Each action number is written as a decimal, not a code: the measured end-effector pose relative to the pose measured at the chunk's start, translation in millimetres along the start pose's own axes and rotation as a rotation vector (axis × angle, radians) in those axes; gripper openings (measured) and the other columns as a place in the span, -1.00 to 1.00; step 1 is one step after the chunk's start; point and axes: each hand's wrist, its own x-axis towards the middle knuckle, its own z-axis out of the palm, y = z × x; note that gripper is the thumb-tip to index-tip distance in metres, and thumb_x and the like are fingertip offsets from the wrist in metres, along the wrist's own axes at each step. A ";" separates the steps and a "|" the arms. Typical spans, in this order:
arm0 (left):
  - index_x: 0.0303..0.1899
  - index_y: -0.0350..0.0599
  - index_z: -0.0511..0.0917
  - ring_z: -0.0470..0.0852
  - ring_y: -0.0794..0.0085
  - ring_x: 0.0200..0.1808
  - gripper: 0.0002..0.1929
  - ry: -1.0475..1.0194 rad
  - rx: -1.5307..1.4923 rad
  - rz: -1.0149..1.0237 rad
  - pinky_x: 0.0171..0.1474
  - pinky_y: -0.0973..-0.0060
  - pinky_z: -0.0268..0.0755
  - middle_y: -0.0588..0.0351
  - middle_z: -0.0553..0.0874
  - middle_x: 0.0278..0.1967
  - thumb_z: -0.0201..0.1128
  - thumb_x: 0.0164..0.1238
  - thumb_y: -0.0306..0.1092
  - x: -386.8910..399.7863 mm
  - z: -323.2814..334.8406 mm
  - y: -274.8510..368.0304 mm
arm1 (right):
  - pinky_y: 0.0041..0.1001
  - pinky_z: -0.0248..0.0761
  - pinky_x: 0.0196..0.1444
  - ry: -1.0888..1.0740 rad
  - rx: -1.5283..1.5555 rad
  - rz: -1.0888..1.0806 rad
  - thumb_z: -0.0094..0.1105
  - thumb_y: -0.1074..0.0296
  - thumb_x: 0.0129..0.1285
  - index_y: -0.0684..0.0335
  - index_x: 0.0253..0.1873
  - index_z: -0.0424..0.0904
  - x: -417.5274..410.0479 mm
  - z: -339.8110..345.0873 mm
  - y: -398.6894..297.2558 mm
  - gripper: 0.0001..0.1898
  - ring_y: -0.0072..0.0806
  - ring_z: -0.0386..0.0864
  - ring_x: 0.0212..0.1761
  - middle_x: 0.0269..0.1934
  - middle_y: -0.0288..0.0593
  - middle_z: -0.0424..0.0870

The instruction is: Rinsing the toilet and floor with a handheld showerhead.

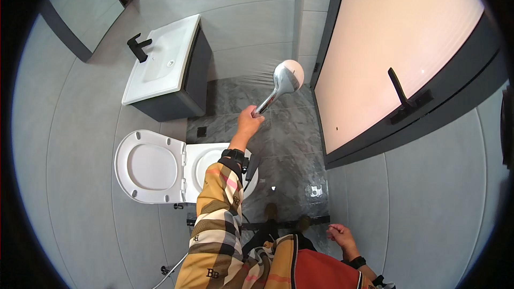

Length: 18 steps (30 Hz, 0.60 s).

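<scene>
My left hand [248, 123] stretches out over the floor and grips the handle of a chrome hand shower [286, 78]. Fine streaks of water [257, 77] leave its head toward the left, in front of the vanity and the back wall. A black strap circles my left wrist, with a dark device [252, 167] beside it above the toilet bowl. Low at the right, my right hand [341, 235] hangs near the tiled wall, fingers loosely curled, with nothing visible in it. Below my left forearm stands a white toilet [190, 174], its seat and lid [122, 166] raised.
A white washbasin [188, 44] with a black faucet [138, 50] tops a grey vanity [196, 76] at the upper left. At right is a frosted door [385, 48] with a black handle [399, 92]. The grey floor [289, 132] is wet near a dark threshold [317, 220]. A pale hose [176, 267] runs lower left.
</scene>
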 end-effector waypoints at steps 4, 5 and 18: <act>-0.25 -0.18 0.53 0.55 0.38 -0.45 -0.70 0.032 -0.011 -0.034 -0.29 0.47 0.40 0.13 0.58 -0.51 0.32 -0.12 -0.39 -1.6 0.1 -10.4 | -0.59 0.41 -0.39 -0.012 -0.006 0.002 0.11 0.26 0.24 0.23 -0.07 0.50 7.5 -1.0 2.5 -0.77 -0.59 0.54 -0.45 -0.35 -0.25 0.63; -0.25 -0.18 0.53 0.56 0.36 -0.44 -0.70 0.039 0.004 -0.033 -0.29 0.46 0.40 0.12 0.59 -0.50 0.32 -0.12 -0.38 -1.8 2.3 -10.7 | -0.59 0.41 -0.39 -0.024 0.000 -0.005 0.11 0.26 0.24 0.23 -0.07 0.50 9.4 -1.7 3.6 -0.77 -0.59 0.53 -0.46 -0.35 -0.26 0.63; -0.24 -0.19 0.55 0.57 0.36 -0.45 -0.68 0.197 0.142 -0.036 -0.30 0.43 0.39 0.10 0.60 -0.51 0.34 -0.12 -0.35 4.3 5.3 -9.1 | -0.60 0.37 -0.41 -0.079 -0.095 -0.069 0.11 0.29 0.23 0.25 -0.07 0.50 16.3 6.4 3.1 -0.77 -0.59 0.54 -0.44 -0.34 -0.26 0.63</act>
